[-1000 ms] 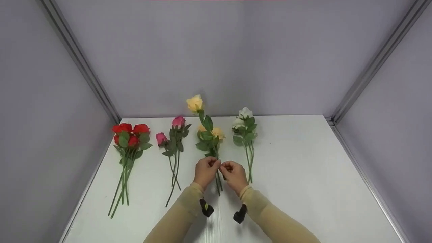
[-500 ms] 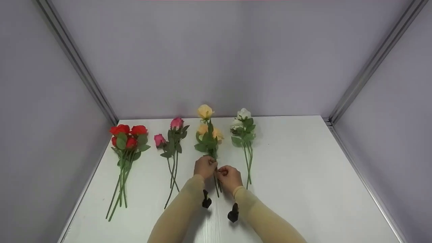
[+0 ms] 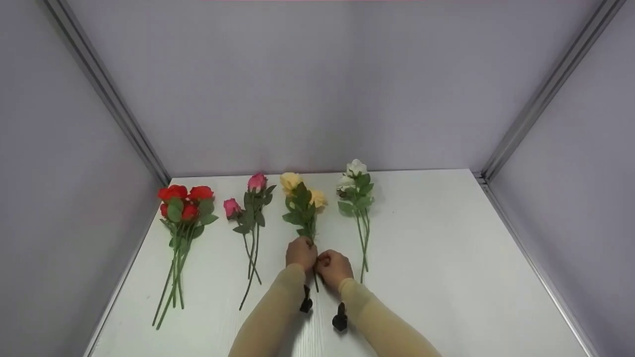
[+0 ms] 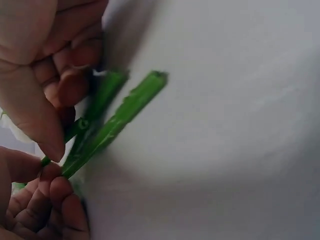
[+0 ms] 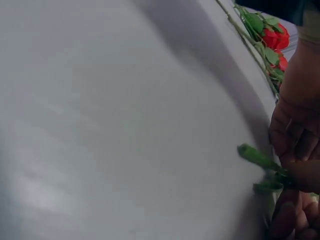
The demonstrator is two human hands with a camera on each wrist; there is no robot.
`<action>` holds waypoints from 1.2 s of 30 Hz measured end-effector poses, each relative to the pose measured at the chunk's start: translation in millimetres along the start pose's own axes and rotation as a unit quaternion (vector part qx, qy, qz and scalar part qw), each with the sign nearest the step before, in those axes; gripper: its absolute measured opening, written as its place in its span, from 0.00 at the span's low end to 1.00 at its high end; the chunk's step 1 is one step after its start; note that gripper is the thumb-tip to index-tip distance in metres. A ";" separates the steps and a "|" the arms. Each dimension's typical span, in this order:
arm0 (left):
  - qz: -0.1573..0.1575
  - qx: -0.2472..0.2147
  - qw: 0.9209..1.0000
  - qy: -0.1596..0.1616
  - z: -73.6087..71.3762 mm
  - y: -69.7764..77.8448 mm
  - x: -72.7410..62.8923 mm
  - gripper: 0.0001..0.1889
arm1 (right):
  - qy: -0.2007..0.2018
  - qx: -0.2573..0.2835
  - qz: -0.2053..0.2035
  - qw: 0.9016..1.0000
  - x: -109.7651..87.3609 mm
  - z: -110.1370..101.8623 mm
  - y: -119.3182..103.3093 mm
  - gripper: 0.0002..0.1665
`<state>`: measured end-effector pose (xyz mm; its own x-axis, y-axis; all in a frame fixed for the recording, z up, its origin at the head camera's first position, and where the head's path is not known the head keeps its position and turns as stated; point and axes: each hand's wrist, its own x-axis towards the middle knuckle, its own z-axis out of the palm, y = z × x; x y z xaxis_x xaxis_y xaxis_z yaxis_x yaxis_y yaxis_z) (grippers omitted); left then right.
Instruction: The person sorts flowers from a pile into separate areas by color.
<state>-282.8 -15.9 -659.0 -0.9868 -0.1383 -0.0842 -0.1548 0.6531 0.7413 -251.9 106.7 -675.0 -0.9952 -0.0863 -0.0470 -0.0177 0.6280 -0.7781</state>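
Yellow roses [image 3: 290, 182] lie at the middle of the white table, their blooms side by side and dark green leaves below. My left hand [image 3: 301, 252] grips their stems just under the leaves. Close beside it and a little nearer to me, my right hand [image 3: 335, 267] pinches a stem between thumb and fingertips. Cut ends of the green stems [image 4: 132, 105] stick out past the fingers in the left wrist view. The right wrist view has the same stem ends [image 5: 257, 156] by both hands. Fingers hide the middle of the stems.
Red roses [image 3: 173, 210] lie at the far left, with pink roses [image 3: 257, 182] between them and the yellow ones. White roses [image 3: 356, 168] lie to the right. Grey panels [image 3: 317, 89] wall the table [image 3: 436, 258] at the back and sides.
The upper yellow rose has come down toward me, its bloom now beside the other yellow ones. Both hands have shifted slightly nearer to me, the right one also a little left.
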 end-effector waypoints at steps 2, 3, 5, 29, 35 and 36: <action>-0.001 0.003 1.000 0.010 1.6 -2.9 -0.4 0.06 | -0.003 -0.014 -0.005 1.000 -0.9 2.2 0.3 0.08; 0.001 0.004 1.000 0.016 2.2 -4.2 -0.6 0.06 | -0.005 -0.019 -0.007 1.000 -1.3 3.2 0.3 0.08; 0.009 0.006 1.000 0.026 3.1 -6.5 -1.4 0.06 | -0.009 -0.022 -0.007 1.000 -1.9 4.6 -0.1 0.08; 0.024 0.058 0.997 0.037 10.7 -14.1 0.4 0.18 | -0.018 -0.034 -0.018 0.999 -1.4 11.5 1.2 0.07; 0.021 0.058 0.997 0.046 9.7 -17.4 1.5 0.13 | -0.020 -0.029 -0.029 0.999 -1.0 12.5 1.7 0.07; 0.022 0.055 0.997 0.047 8.8 -17.4 2.0 0.12 | -0.020 -0.027 -0.031 0.999 -0.2 12.2 2.2 0.07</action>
<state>-282.5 -20.9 -677.9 -0.9847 -0.1738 0.0140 -0.1208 0.7377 0.6643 -250.6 98.6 -684.4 -0.9873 -0.1570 -0.0254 -0.0861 0.6617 -0.7448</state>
